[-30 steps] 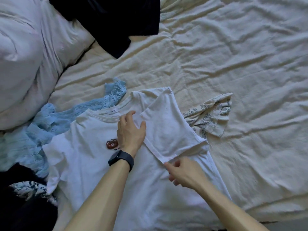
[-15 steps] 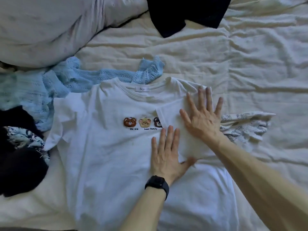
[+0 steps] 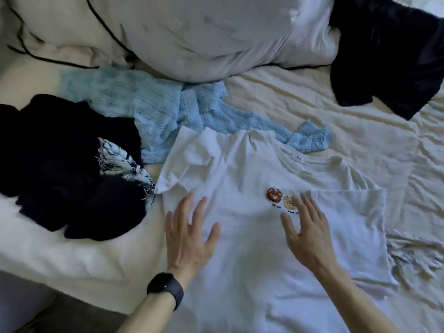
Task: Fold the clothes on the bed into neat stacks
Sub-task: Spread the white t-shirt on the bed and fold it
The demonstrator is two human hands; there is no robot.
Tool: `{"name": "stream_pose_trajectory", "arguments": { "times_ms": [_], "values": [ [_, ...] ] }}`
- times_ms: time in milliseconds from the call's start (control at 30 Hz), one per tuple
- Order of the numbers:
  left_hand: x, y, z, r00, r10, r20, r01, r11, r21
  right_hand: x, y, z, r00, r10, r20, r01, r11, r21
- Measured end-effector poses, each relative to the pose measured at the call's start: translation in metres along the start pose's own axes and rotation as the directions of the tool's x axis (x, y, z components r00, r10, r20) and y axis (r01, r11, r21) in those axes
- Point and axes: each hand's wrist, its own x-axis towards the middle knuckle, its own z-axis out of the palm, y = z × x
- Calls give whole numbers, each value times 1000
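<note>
A white T-shirt (image 3: 240,179) with small bear patches lies front up on the cream bed sheet (image 3: 348,121). Its right sleeve and side are folded in over the chest. The left sleeve still lies spread and rumpled. My left hand (image 3: 189,234), with a black watch on the wrist, lies flat with spread fingers on the shirt's left part. My right hand (image 3: 305,229) is flat and open over the chest, beside the bear patches and the folded edge. Neither hand holds cloth.
A light blue knit top (image 3: 156,109) lies crumpled behind the shirt. Dark clothes (image 3: 60,164) with a patterned blue piece (image 3: 125,167) are piled at the left. Another dark garment (image 3: 389,54) lies at the back right, pillows (image 3: 192,32) behind, a patterned cloth (image 3: 413,258) at the right.
Both hands have slid left across the shirt, off the folded right side. The view has swung left, so the dark pile and pillows show more.
</note>
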Motion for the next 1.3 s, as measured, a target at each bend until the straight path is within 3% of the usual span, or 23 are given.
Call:
{"name": "stream_pose_trajectory", "arguments": {
  "times_ms": [100, 167, 233, 333, 433, 500, 533, 600, 667, 700, 733, 800, 900, 967, 1167, 1233, 1300],
  "values": [
    [52, -39, -42, 949, -305, -75, 284, 935, -211, 37, -93, 7, 988, -152, -10, 153, 984, 95],
    [82, -61, -61, 910, -410, 67, 410, 859, -308, 72, -152, 12, 977, -215, -15, 215, 970, 113],
    [104, -71, -69, 901, -352, 255, 406, 890, -208, 113, -199, 16, 971, -238, 7, 237, 968, 82],
    [126, -85, -76, 842, -318, 437, 389, 918, -82, 167, -252, 28, 965, -140, 220, 189, 957, -221],
    [142, -107, -75, 751, -363, 552, 544, 814, -204, 197, -285, 33, 921, 73, 383, 158, 828, -538],
    [151, -118, -79, 705, -320, 633, 577, 778, -250, 207, -298, 32, 919, 60, 390, 218, 747, -628],
    [155, -124, -80, 704, -305, 642, 593, 749, -295, 212, -301, 29, 925, 7, 381, 233, 780, -581],
    [160, -133, -86, 742, -285, 607, 631, 602, -489, 213, -308, 25, 952, -142, 270, 208, 950, -232],
    [164, -142, -91, 797, -308, 520, 604, 410, -683, 212, -318, 21, 957, -288, -33, 290, 952, 99],
    [165, -146, -92, 814, -322, 484, 579, 379, -722, 211, -322, 20, 931, -334, -147, 352, 928, 124],
    [166, -149, -92, 819, -330, 469, 571, 400, -717, 211, -326, 20, 913, -367, -179, 386, 918, 89],
    [165, -153, -86, 803, -364, 472, 596, 494, -633, 211, -330, 29, 909, -409, -81, 411, 912, 5],
    [165, -155, -77, 751, -446, 487, 658, 561, -502, 214, -330, 43, 942, -334, 12, 334, 941, -60],
    [169, -154, -70, 758, -470, 453, 650, 603, -462, 217, -333, 46, 946, -323, 21, 324, 945, -46],
    [166, -147, -76, 754, -316, 576, 623, 621, -475, 215, -333, 30, 949, -307, 68, 297, 947, 120],
    [160, -137, -91, 818, -323, 476, 557, 651, -516, 208, -323, 17, 966, -247, 74, 218, 935, 281],
    [152, -112, -108, 920, -305, 245, 391, 727, -564, 193, -306, -4, 983, -170, 70, 108, 841, 530]
  ]
}}
